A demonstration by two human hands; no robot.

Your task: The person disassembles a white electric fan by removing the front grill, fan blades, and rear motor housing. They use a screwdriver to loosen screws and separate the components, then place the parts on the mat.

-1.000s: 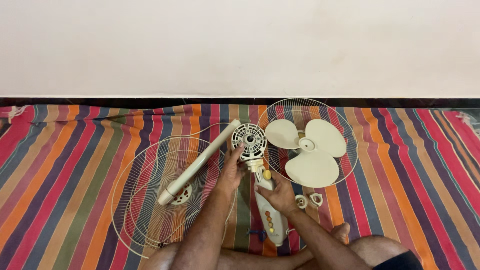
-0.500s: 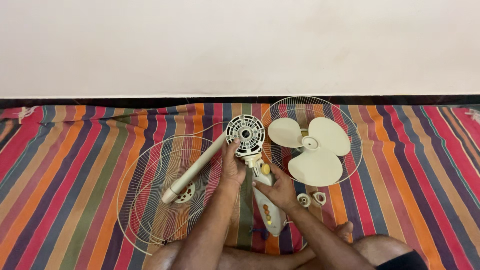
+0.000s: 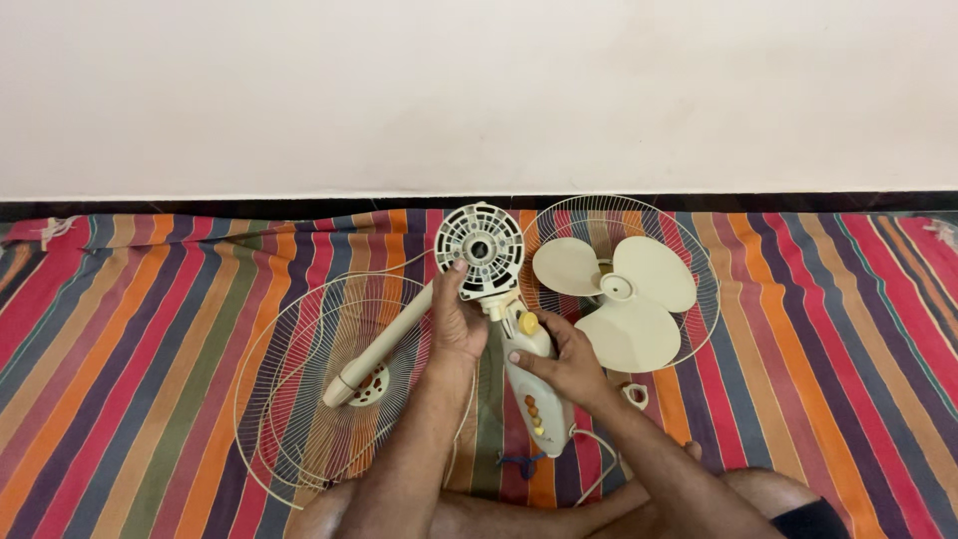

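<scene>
Striped woven mat (image 3: 150,329) carries everything. Near its middle, left hand (image 3: 457,324) grips the round, ribbed cream plastic fan motor housing (image 3: 480,250); right hand (image 3: 564,364) clasps its smooth control neck (image 3: 534,394), between two wire guards.

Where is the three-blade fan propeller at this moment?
In the head view, the cream three-blade fan propeller lies right of centre inside a wire fan guard on the striped mat, just right of the motor housing that the left hand holds.
</scene>
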